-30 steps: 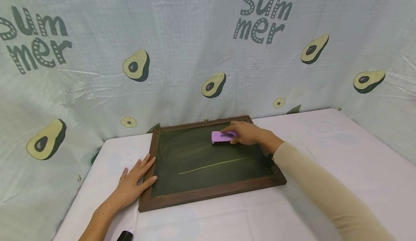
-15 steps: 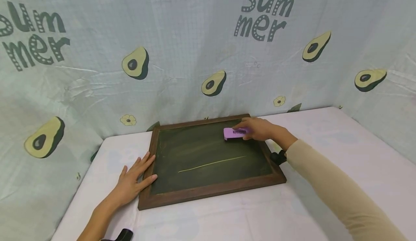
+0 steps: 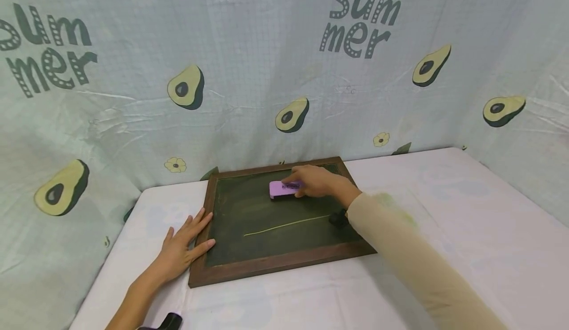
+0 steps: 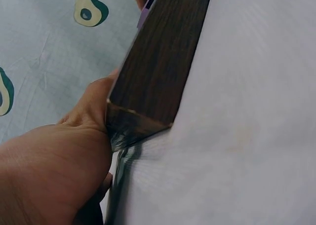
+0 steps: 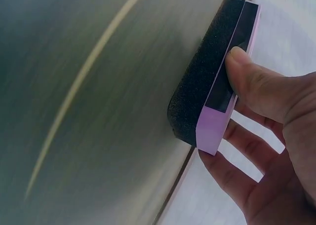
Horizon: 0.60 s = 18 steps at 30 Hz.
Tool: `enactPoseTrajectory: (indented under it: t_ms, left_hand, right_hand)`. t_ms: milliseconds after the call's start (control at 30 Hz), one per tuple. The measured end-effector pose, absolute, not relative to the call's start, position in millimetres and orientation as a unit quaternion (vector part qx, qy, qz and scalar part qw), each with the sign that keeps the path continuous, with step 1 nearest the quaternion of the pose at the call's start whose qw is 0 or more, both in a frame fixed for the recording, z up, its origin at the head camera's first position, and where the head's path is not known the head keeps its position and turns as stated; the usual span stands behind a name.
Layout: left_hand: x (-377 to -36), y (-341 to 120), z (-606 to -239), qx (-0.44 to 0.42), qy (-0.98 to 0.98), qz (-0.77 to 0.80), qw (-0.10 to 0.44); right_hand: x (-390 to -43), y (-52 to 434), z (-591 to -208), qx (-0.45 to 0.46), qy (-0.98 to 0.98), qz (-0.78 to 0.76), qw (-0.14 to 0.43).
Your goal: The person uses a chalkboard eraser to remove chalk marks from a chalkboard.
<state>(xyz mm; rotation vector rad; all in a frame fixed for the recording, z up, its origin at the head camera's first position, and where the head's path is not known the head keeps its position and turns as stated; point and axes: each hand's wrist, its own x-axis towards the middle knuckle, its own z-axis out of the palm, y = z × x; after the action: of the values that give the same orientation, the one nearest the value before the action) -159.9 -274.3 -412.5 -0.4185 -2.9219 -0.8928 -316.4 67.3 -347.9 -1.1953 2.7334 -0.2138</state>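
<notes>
- Currently, head view: right hand (image 3: 317,182) grips a purple eraser (image 3: 284,189) and presses it on the upper middle of the chalkboard (image 3: 275,216), which lies flat on the white table (image 3: 444,211). Eraser's long axis runs left-right, roughly parallel to the board's far frame edge.
- Same view: left hand (image 3: 182,251) lies flat, fingers straight, against the board's left frame edge, thumb touching the frame.
- Progress, judged: the upper board area looks smudged and wiped; one pale chalk line (image 3: 289,225) remains across the lower middle, well below the eraser. That stroke appears to be what is left.
- Left wrist view: left hand (image 4: 74,151) butts against the dark wooden frame (image 4: 158,62) at a corner; fingers mostly hidden here.
- Right wrist view: thumb and fingers (image 5: 261,92) pinch the eraser (image 5: 217,87) by its purple back, black felt face down on the board. Chalk line (image 5: 84,87) runs apart from it, untouched.
</notes>
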Motion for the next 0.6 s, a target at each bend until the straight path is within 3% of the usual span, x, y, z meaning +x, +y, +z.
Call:
enactPoseTrajectory:
  t_ms: [367,600]
  left_hand:
    - [-163.4,-272.4,-412.1,-0.135,-0.949,-0.282,0.035]
    - [-163.2,-273.2,-414.6,-0.127,-0.951,-0.282,0.027]
  right_hand:
    - [-296.3,-16.3,-347.3,-0.425,0.901,-0.039,0.075]
    - [-282.2,-26.7,-353.4,-0.447,0.888,-0.059,0.088]
